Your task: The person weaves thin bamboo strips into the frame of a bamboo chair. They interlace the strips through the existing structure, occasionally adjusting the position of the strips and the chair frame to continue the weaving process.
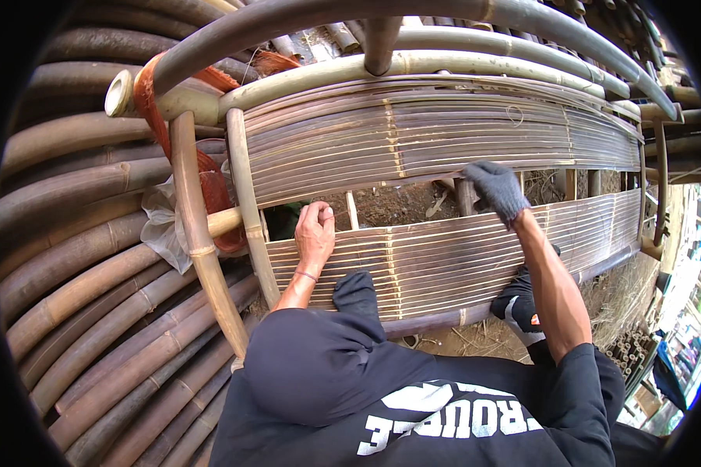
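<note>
A bamboo bench frame lies before me, its seat made of long, thin bamboo slats in a far panel and a near panel, with a lengthwise gap between them. My bare left hand is at the left end of the gap, by the near panel's edge. Its fingers are curled and pinched together; what they hold is too small to make out. My right hand, in a dark grey knit glove, is above the gap at the far panel's lower edge. Its fingers are bent and pressed together, and their tips are hard to see.
Thick bamboo poles are stacked along the left. A curved bamboo rail arches over the far side. Orange strapping wraps the frame's left corner, beside clear plastic sheeting. Cut bamboo tubes lie at the right.
</note>
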